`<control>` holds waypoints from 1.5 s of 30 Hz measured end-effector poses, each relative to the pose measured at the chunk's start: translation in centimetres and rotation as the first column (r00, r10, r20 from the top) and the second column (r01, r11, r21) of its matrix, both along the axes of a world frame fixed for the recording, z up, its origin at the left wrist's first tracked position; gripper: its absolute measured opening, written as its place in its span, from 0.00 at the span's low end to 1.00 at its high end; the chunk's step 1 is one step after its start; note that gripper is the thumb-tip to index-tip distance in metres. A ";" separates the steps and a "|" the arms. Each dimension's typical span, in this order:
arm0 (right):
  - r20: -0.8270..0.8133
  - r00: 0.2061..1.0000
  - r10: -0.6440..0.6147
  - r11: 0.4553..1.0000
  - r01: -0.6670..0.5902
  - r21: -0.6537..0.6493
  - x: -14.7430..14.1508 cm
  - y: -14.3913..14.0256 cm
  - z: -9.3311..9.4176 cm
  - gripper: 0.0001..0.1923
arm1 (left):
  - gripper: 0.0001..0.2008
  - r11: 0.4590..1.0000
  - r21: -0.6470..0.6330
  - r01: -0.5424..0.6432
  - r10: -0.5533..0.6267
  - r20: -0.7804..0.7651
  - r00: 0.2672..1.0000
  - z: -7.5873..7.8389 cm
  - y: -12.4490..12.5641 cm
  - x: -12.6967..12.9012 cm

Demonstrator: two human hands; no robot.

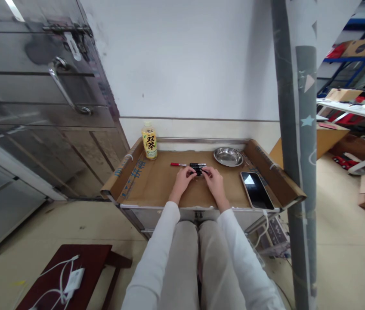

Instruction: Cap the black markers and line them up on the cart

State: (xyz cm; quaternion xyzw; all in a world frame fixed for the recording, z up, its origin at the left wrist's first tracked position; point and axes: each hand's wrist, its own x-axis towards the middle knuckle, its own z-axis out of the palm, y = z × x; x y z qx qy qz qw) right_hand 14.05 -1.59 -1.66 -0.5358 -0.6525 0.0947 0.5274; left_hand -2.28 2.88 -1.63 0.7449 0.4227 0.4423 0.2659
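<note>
On the cardboard-covered table top, my left hand (183, 180) and my right hand (213, 179) face each other a short way apart. Between their fingertips are dark black markers (198, 171), bunched close together and too small to separate clearly. The fingers of both hands are bent, with thumb and forefinger pinching at either end of this bunch. Just beyond lies a black-and-white marker (198, 164). A red marker (178, 164) rests to its left, above my left hand.
A yellow-labelled drink bottle (150, 142) stands at the back left. Toward the right are a round metal dish (228, 156) and a phone (256, 190). Cardboard side walls (271, 170) edge the table. A wrapped pole (301, 172) rises at right; a dark red stool (82, 258) holds white cables.
</note>
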 end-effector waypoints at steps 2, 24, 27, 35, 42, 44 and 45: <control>0.004 1.000 0.004 1.000 -0.004 -0.010 0.0 0.1 -0.1 0.12 | 0.01 0.998 0.060 0.003 0.003 -0.098 0.995 -0.2 0.0 0.1; 0.295 0.945 -0.140 0.989 0.149 -0.010 0.5 0.9 -2.0 0.09 | 0.04 0.978 0.195 -0.078 0.142 -0.343 0.928 -0.1 -1.2 0.2; 0.308 0.934 -0.180 0.981 0.195 -0.019 0.4 0.8 -2.0 0.09 | 0.04 0.975 0.187 -0.120 0.178 -0.332 0.926 -0.3 -0.9 0.2; 0.361 0.902 -0.235 0.957 0.280 -0.076 0.1 0.5 -1.4 0.09 | 0.10 0.962 0.197 -0.189 0.236 -0.251 0.939 -1.2 -0.4 0.3; 0.410 0.865 -0.289 0.915 0.375 -0.146 -0.2 0.3 -1.1 0.19 | 0.13 0.980 0.149 -0.130 0.155 -0.175 0.972 -1.3 -0.1 0.4; 0.403 0.873 -0.276 0.919 0.363 -0.157 -0.2 0.4 -1.2 0.18 | 0.16 0.983 0.144 -0.116 0.145 -0.213 0.966 -1.0 -0.2 0.2; 0.398 0.875 -0.274 0.919 0.360 -0.159 -0.2 0.4 -1.3 0.17 | 0.17 0.984 0.142 -0.105 0.137 -0.239 0.961 -0.9 -0.3 0.2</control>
